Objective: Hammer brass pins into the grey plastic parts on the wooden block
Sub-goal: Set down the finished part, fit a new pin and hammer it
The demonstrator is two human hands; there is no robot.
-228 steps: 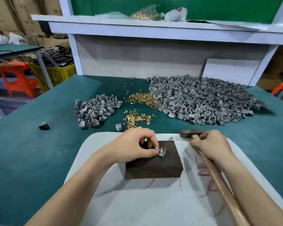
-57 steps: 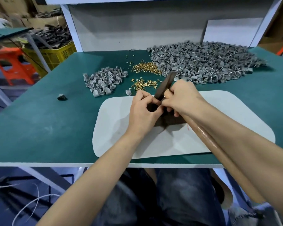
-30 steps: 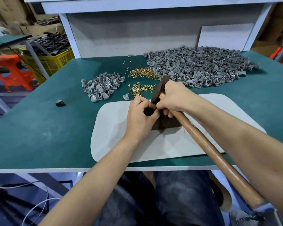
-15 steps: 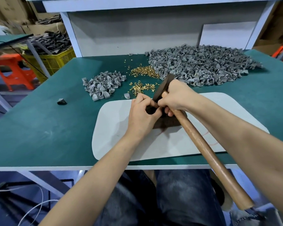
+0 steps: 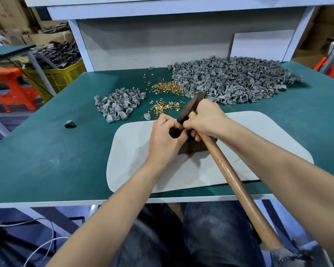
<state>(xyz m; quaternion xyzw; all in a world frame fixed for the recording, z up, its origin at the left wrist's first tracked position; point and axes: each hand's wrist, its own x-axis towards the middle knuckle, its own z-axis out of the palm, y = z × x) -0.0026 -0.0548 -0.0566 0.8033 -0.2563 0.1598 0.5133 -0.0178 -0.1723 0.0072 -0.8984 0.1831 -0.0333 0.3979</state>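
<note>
Head: green table [image 5: 46,160]; white mat [image 5: 131,151]; block [image 5: 195,148].

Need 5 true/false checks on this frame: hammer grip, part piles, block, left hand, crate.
1. The right hand grips the hammer close to its head. True.
2. The bigger pile of grey parts lies left of the brass pins. False: it lies right of them; the smaller pile is on their left.
3. The wooden block sits on the white mat. True.
4. The left hand lies flat on the green table, far from the block. False: its fingers are curled at the block, next to the hammer head.
5. The yellow crate stands on the table. False: it stands off the table, beyond its left edge.
</note>
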